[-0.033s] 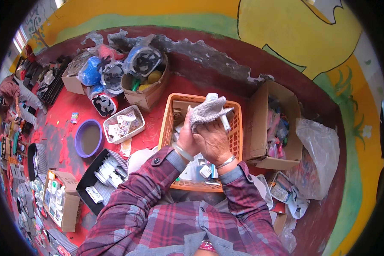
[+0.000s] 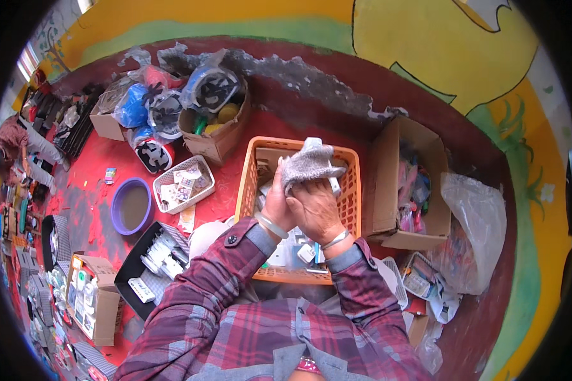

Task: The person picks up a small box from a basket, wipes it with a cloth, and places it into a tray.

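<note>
Fuzzy cloth: a soft, fuzzy grey cloth is sitting at the far end of both hands, over the orange basket.
White piece: a smooth, hard white piece is poking out on the cloth's right side. Its long side is running from near to far. Some white is also showing past the cloth's far edge, but I cannot tell if it is the same piece.
Left hand: the left hand is pointing its fingers to the far side, and its grip is closing on the left part of the cloth.
Right hand: the right hand is leaning on the left one. Its fingertips are hiding by the cloth, so I cannot tell if its grip is tight or loose.
Nearer hand: the cloth is lying on the far side of both grips and touching them. The white piece is lying just past the right fingers, so the right hand is nearer to it.
Orange basket: a big orange plastic basket with holes is standing under the hands, holding white bits and clear bags.
Left side: a round purple plastic bowl and a black tray of white pieces are resting on the red floor.
Right side: a tall brown cardboard box is holding shiny, colourful packets.
</note>
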A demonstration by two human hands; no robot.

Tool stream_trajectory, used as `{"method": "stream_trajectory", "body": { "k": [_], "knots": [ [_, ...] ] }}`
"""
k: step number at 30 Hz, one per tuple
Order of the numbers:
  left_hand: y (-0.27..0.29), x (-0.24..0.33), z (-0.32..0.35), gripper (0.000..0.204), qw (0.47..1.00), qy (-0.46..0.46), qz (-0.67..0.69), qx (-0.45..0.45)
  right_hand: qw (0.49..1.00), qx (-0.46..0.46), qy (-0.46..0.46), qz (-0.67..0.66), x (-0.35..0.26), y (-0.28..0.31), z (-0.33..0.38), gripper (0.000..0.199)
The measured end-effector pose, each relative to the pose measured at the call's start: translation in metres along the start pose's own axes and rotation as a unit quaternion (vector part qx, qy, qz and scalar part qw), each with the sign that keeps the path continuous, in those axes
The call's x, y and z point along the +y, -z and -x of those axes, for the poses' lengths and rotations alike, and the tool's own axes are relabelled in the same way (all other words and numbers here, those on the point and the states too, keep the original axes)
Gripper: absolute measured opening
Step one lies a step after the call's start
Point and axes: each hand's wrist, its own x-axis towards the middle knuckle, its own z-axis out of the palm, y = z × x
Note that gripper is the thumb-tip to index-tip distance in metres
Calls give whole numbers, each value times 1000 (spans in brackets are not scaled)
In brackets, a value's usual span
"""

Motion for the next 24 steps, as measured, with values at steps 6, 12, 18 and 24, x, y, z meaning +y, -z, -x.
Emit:
{"method": "stream_trajectory", "body": {
  "k": [6,12,18,24],
  "knots": [
    [10,-5,-13,54,998,-13,-60,-10,996,28,-71,35,7,2,-4,38],
    [-1,-6,-22,57,996,-68,-38,-53,979,101,-177,-19,45,12,-1,40],
    [-6,-5,-15,69,993,-64,-84,-61,998,-27,-45,-20,20,-2,18,48],
    [3,-12,-14,64,997,10,-71,-33,998,38,-39,-43,23,14,2,38]
  ]
}}
